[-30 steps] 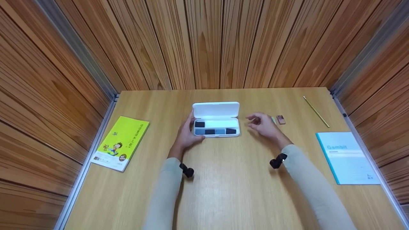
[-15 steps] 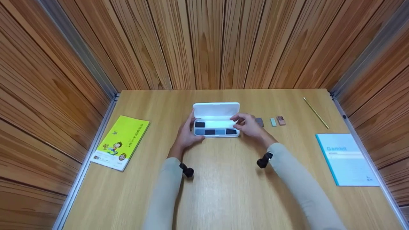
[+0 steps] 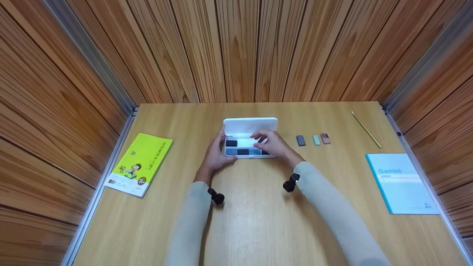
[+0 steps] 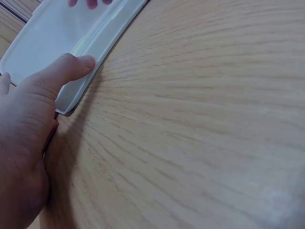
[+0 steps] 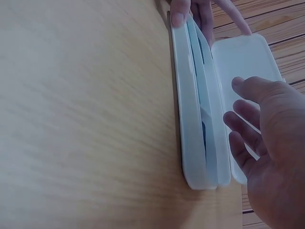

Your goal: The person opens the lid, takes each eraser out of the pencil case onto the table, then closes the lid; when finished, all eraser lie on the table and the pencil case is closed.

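Note:
A white pencil case (image 3: pixel 250 127) stands on the table with its lid raised. Grey-blue and dark rectangular pieces lie along its front section, and a dark block (image 3: pixel 231 143) sits at the rear left. My left hand (image 3: pixel 216 155) grips the case's left end, its thumb (image 4: pixel 76 67) on the front rim. Over the right half of the case is my right hand (image 3: pixel 273 144), fingers loosely bent and apart; the right wrist view shows nothing held between them. That hand covers part of the right side of the case in the head view.
Right of the case lie a dark grey block (image 3: pixel 300 140), a mint green block (image 3: pixel 316 140) and a brownish-pink block (image 3: pixel 325 138). Farther right are a gold pencil (image 3: pixel 366 129) and a light blue notebook (image 3: pixel 402 184). A yellow-green book (image 3: pixel 142 162) lies at the left.
My right hand has moved left from beside the small blocks to over the case, uncovering the dark grey and mint green blocks. The left hand keeps its hold on the case.

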### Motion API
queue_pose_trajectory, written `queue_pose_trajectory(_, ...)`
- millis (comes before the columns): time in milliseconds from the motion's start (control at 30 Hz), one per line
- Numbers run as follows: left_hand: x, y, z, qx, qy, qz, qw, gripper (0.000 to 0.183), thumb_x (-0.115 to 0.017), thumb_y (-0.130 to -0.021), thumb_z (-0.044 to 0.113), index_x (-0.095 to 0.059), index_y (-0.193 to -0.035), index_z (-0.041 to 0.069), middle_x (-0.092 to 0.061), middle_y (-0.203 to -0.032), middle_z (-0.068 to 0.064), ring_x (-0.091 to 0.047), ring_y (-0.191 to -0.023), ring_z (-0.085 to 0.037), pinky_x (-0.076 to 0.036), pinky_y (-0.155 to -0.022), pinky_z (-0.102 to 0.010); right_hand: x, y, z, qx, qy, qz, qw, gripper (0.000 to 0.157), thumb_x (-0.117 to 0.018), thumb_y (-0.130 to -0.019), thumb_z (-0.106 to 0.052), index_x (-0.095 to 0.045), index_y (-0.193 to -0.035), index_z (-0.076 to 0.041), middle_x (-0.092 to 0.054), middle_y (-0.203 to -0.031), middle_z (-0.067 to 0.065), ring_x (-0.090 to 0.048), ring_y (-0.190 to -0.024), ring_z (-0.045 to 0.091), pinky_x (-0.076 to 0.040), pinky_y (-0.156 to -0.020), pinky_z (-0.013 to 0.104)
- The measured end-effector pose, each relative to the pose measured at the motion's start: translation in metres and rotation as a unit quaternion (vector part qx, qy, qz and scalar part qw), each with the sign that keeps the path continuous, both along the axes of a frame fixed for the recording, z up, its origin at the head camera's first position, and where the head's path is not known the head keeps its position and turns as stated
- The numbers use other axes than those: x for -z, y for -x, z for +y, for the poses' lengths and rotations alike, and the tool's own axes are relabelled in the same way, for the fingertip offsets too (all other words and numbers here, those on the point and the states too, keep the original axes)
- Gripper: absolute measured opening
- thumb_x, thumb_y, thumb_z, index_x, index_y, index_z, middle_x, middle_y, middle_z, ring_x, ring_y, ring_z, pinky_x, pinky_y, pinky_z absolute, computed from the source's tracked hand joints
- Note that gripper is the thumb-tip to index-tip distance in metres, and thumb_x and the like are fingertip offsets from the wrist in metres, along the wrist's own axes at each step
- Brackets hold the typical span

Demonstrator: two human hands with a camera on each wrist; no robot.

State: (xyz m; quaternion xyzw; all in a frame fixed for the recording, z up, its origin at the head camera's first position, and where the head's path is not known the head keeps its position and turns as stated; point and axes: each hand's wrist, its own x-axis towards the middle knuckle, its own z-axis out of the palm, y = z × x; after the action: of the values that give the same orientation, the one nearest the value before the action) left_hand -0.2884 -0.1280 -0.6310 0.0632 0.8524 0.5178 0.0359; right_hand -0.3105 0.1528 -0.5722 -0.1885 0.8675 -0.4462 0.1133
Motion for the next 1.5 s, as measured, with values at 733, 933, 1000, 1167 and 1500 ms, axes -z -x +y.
queue_pose_trajectory(733, 0.0, 0.002, -0.002, 0.0, 0.012, 0.025, 0.9996, 0.129, -0.099, -0.086, 0.021, -0.015, -0.182, 0.038, -0.059, -0.165, -0.013, -0.049, -0.161, -0.035, -0.027, -0.141, -0.066, 0.016, 0.0, -0.058, 0.042, 0.013, 0.049, 0.998, 0.035, -0.079, -0.105, -0.012, -0.075, -0.139, -0.006, -0.077, -0.137, 0.02, -0.072, -0.132, 0.039, -0.058, -0.118, 0.055)
queue_pose_trajectory(933, 0.001, 0.001, -0.002, 0.001, 0.011, 0.023, 0.9997, 0.128, -0.098, -0.087, 0.022, -0.015, -0.183, 0.036, -0.058, -0.167, -0.012, -0.047, -0.162, -0.035, -0.026, -0.141, -0.067, 0.022, -0.003, -0.071, 0.063, 0.023, 0.035, 0.997, 0.036, -0.078, -0.106, -0.013, -0.074, -0.142, -0.008, -0.074, -0.142, 0.017, -0.07, -0.136, 0.037, -0.057, -0.12, 0.053)
queue_pose_trajectory(1000, 0.001, 0.0, -0.002, 0.002, 0.01, 0.024, 0.9997, 0.127, -0.098, -0.087, 0.022, -0.015, -0.182, 0.036, -0.057, -0.168, -0.012, -0.046, -0.163, -0.036, -0.026, -0.141, -0.068, 0.024, -0.003, -0.074, 0.065, 0.029, 0.026, 0.997, 0.037, -0.077, -0.106, -0.013, -0.074, -0.143, -0.009, -0.073, -0.144, 0.017, -0.069, -0.138, 0.037, -0.056, -0.122, 0.054)
queue_pose_trajectory(1167, 0.001, 0.0, 0.0, 0.009, 0.004, 0.03, 0.9995, 0.128, -0.097, -0.087, 0.018, -0.015, -0.182, 0.037, -0.058, -0.168, -0.014, -0.047, -0.164, -0.036, -0.026, -0.141, -0.067, 0.044, 0.004, -0.077, 0.065, 0.024, 0.03, 0.997, 0.039, -0.079, -0.106, -0.018, -0.076, -0.144, -0.012, -0.074, -0.145, 0.015, -0.069, -0.134, 0.033, -0.055, -0.121, 0.051)
queue_pose_trajectory(1500, 0.005, 0.003, -0.004, 0.02, -0.008, 0.038, 0.999, 0.13, -0.096, -0.086, 0.014, -0.012, -0.182, 0.039, -0.056, -0.17, -0.015, -0.046, -0.167, -0.037, -0.024, -0.142, -0.066, 0.032, -0.001, -0.083, 0.048, 0.004, 0.013, 0.999, 0.046, -0.076, -0.107, -0.014, -0.07, -0.152, -0.008, -0.07, -0.157, 0.016, -0.063, -0.15, 0.036, -0.047, -0.131, 0.056)
